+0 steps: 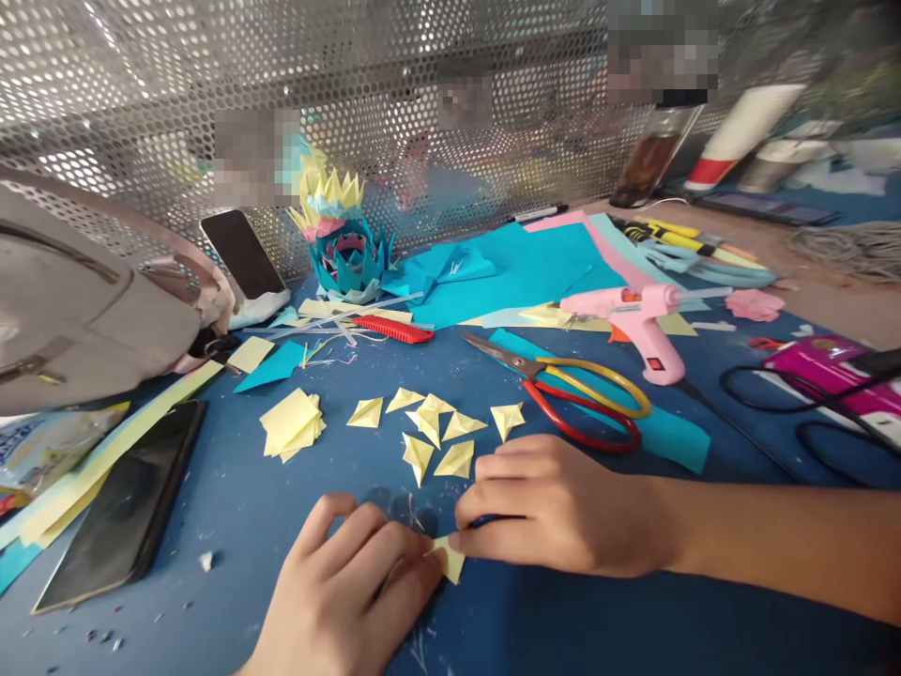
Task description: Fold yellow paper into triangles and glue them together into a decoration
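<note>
A small piece of yellow paper (451,561) lies low on the blue table, pinched between my two hands. My left hand (358,573) closes its fingertips on the paper's left edge. From the other side my right hand (563,507) has thumb and fingers closed on its right upper edge. Partly covered by the fingers, the paper's folds are hard to make out. Just beyond my hands sit several folded yellow paper pieces (429,416) with pointed corners. To their left is a stack of yellow paper squares (292,422).
Scissors (531,366) with red and yellow handles lie beside a pink glue gun (644,319). A red cutter (394,329) and blue paper sheets (521,268) are farther back, near a folded-paper model (344,244). Two phones and a bag (84,300) occupy the left.
</note>
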A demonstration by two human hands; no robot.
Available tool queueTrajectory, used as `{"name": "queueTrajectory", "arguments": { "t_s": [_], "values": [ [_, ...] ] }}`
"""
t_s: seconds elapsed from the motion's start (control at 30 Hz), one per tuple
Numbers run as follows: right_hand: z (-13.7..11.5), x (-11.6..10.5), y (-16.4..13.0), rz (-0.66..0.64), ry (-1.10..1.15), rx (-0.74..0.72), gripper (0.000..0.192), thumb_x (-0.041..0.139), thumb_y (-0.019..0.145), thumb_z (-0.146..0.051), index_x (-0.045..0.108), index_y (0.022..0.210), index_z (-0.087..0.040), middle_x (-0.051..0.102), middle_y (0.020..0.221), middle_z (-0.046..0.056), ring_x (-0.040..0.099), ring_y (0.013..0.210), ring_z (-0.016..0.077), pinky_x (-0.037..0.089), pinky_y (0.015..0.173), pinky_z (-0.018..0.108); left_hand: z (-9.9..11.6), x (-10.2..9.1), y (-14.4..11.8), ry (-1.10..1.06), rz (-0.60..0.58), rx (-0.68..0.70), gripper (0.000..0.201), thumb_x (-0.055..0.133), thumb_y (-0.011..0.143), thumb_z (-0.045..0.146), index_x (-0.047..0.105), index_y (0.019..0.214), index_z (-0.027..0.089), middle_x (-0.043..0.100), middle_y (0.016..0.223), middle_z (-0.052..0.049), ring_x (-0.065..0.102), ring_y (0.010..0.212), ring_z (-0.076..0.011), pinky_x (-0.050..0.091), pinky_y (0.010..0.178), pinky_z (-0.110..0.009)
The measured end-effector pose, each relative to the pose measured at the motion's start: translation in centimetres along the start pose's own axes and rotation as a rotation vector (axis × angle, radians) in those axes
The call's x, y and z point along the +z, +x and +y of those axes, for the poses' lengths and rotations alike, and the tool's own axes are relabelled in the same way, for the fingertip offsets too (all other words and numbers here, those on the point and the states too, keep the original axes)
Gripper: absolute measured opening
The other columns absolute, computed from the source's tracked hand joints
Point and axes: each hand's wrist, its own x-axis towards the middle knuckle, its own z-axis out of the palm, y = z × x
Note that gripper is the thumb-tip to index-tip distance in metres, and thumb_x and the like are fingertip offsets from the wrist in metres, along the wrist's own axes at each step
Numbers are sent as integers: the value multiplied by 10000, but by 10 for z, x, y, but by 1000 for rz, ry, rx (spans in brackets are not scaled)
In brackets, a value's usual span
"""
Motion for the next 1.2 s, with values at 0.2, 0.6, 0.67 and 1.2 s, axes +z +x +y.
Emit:
{"name": "queueTrajectory", "arguments": {
  "t_s": [0.2,0.6,0.67,1.2],
  "values": [
    [2,2,2,2,146,91,215,501,1040,-209,710,994,-188,690,920,7,565,767,126,384,635,290,-2,1,1,-108,-12,-66,254,455,1048,139,700,1014,195,702,860,11,558,736,-143,330,762,-345],
    [-4,7,8,10,409,388,128,615,941,-175,672,828,-166,655,814,7,598,763,124,429,678,241,-7,3,7,-233,-78,-319,132,596,950,134,657,937,251,692,822,57,617,731,-126,389,720,-294],
    [-4,8,7,23,404,371,127,616,931,-160,666,815,-166,647,794,5,595,767,127,432,685,243,-5,3,5,-170,-65,-279,141,581,964,130,656,959,249,669,800,54,592,720,-128,367,723,-296],
    [1,0,2,19,-26,-9,259,458,1069,-187,712,1035,-224,732,989,-22,594,822,114,385,669,297,1,10,-4,-25,66,-60,267,469,1062,211,717,972,250,715,838,26,559,735,-140,320,794,-357]
  ]
}}
